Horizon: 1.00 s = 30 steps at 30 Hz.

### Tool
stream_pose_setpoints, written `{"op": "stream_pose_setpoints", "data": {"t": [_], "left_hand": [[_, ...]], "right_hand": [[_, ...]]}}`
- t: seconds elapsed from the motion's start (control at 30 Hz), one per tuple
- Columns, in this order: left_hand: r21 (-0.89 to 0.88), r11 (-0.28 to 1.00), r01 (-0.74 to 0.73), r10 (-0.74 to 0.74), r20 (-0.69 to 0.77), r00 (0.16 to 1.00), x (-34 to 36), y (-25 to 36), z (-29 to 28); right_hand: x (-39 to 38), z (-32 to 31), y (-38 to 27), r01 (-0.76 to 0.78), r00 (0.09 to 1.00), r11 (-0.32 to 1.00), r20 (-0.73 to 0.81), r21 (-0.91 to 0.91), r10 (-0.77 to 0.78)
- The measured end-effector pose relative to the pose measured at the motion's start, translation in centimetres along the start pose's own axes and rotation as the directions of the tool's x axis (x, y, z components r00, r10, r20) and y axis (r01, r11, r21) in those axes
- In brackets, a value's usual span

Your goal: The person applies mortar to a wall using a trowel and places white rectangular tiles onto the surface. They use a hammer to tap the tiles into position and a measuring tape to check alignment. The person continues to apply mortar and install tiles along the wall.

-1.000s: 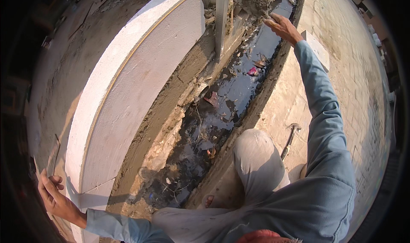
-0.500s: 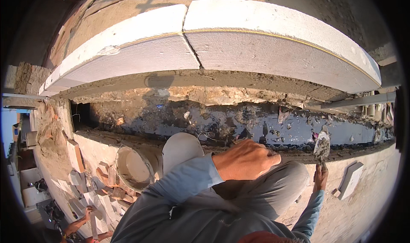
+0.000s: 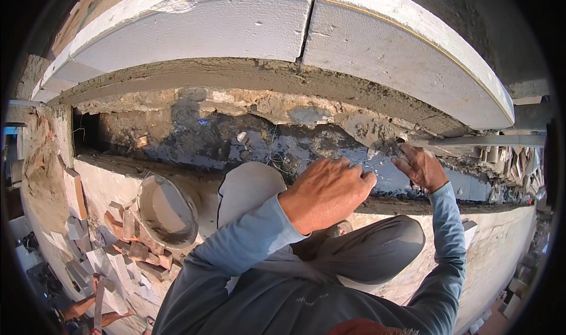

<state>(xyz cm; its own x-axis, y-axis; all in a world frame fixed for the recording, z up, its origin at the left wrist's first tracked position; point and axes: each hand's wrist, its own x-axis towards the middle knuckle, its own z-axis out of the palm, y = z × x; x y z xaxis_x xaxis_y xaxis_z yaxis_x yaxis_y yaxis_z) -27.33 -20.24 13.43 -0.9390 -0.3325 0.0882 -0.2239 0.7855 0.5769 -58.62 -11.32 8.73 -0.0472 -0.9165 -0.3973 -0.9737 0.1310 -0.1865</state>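
Observation:
My right hand (image 3: 421, 169) reaches over the trench and is closed on a trowel (image 3: 370, 132). The mortar-coated blade is against the rough ledge (image 3: 312, 108) below the white blocks; the grip is mostly hidden by my fingers. My left hand (image 3: 327, 193) is curled into a fist above my legs, back of the hand up, so whatever it may hold is hidden. Beyond the ledge runs a row of large white blocks (image 3: 224, 31) on a grey mortar bed (image 3: 194, 76). A yellow string (image 3: 377, 14) runs along their upper edge.
A trench with dark water (image 3: 177, 157) lies between me and the wall. To my left are a bucket (image 3: 168, 211) of grey mortar and a heap of broken bricks (image 3: 138, 249). A metal bar (image 3: 489, 140) crosses at right. Another person's arm (image 3: 79, 307) shows at lower left.
My right hand has swung from the far right, beside the trench, forward and left to the ledge with the trowel. My left hand stays closed. The view has shifted.

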Motion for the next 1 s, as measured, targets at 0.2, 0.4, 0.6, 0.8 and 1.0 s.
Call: {"op": "stream_pose_setpoints", "data": {"t": [0.2, 0.4, 0.6, 0.8, 1.0], "left_hand": [[-0.158, 0.987, -0.011, 0.024, 0.085, 0.996, -1.9, 0.7, 2.4], [-0.138, 0.99, 0.027, 0.0, 0.194, 0.981, -1.6, 0.1, 3.0], [-0.032, 0.973, 0.228, -0.211, 0.274, 0.939, -1.1, -1.5, 1.6], [-0.01, 0.964, 0.265, -0.246, 0.342, 0.907, -0.3, -2.5, 2.7], [-0.072, 0.972, 0.223, -0.184, 0.355, 0.916, 0.6, -1.5, 2.9]], "right_hand": [[4.2, -1.3, -4.2, 0.18, 0.983, 0.981, -0.031, -0.064, -0.183], [2.1, 0.3, -1.6, 0.072, 0.997, 0.997, -0.005, 0.037, -0.072], [-10.8, 10.1, 9.7, -0.243, 0.931, 0.97, -0.276, 0.021, 0.24], [-23.3, 16.1, 11.5, -0.434, 0.359, 0.121, 0.048, 0.893, 0.932], [-27.6, 22.0, 14.3, -0.317, 0.056, 0.077, -0.062, 0.945, 0.997]]}}
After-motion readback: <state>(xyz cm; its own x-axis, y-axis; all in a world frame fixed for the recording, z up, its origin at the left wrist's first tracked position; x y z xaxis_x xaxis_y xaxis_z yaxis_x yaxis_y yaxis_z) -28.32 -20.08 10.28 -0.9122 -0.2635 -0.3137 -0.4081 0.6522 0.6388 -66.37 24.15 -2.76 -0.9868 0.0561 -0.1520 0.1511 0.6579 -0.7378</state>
